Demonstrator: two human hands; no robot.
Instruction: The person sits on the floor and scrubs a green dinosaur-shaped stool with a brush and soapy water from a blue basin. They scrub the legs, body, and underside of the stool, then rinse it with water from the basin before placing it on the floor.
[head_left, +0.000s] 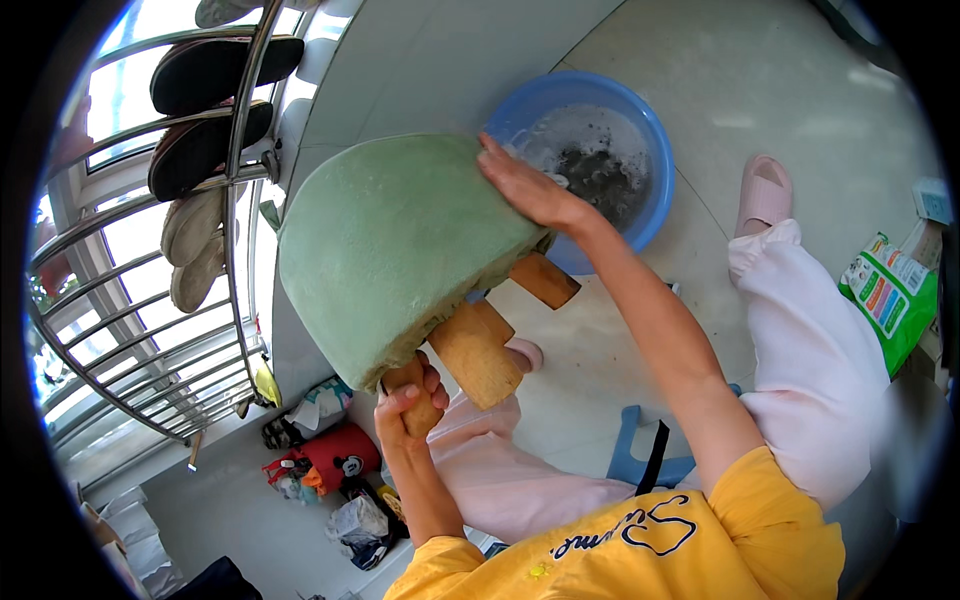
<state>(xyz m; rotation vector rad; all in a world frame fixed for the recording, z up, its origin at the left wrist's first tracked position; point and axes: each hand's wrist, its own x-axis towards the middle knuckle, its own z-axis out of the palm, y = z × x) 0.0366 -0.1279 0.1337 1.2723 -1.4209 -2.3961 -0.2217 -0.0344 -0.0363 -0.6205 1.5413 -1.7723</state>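
A stool with a pale green fabric-covered padded seat (375, 240) is held up, tilted, with its short wooden legs (476, 356) pointing towards me. My left hand (412, 397) is wrapped around one wooden leg at the near end. My right hand (521, 180) lies flat against the far right side of the seat cover, fingers extended. Just beyond it, a blue plastic basin (660, 172) on the floor holds dark, foamy water (600, 169). The underside of the seat is mostly hidden.
A metal rack (244, 127) with several shoes stands by the window at left. A blue plastic stool (626, 450) is between my legs. A green-and-white packet (892, 292) lies at right. A red bag (345, 454) and other items are at lower left.
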